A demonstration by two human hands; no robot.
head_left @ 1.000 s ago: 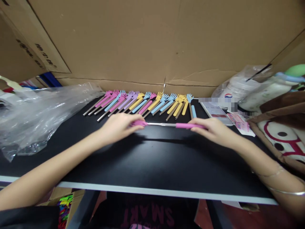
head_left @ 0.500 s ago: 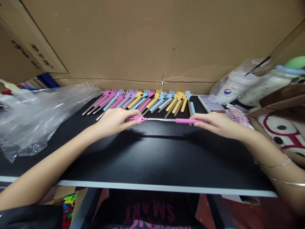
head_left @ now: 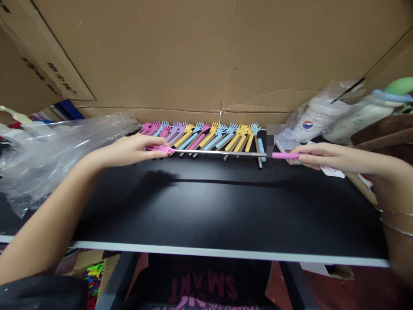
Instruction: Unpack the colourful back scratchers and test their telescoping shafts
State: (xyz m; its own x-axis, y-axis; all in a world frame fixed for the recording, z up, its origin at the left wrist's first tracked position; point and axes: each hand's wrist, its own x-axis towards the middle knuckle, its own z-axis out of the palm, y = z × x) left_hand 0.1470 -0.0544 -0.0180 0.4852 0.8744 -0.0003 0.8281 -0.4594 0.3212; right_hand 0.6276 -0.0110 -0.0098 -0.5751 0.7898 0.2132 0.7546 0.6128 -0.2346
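Note:
A pink telescopic back scratcher (head_left: 219,152) is stretched level above the black tabletop, its metal rod drawn out long. My left hand (head_left: 138,148) is closed on its pink claw head. The pink grip at the other end lies in my right hand (head_left: 318,156), whose fingers are pinched around it. Behind the rod, a row of back scratchers (head_left: 217,137) in pink, blue, purple and yellow lies along the back of the table, claws toward the cardboard. My left hand hides the lower ends of several of them.
A clear plastic bag (head_left: 61,150) lies at the left. On the right stand a bagged white cup (head_left: 314,118) and a bottle (head_left: 361,116), with a phone-like flat object (head_left: 287,144) near them. Cardboard (head_left: 209,56) walls the back. Below the table's front edge (head_left: 206,251) is a box of colourful pieces (head_left: 95,280).
My hands have moved apart, left hand leftward and right hand rightward. The back scratcher's metal rod has lengthened between them.

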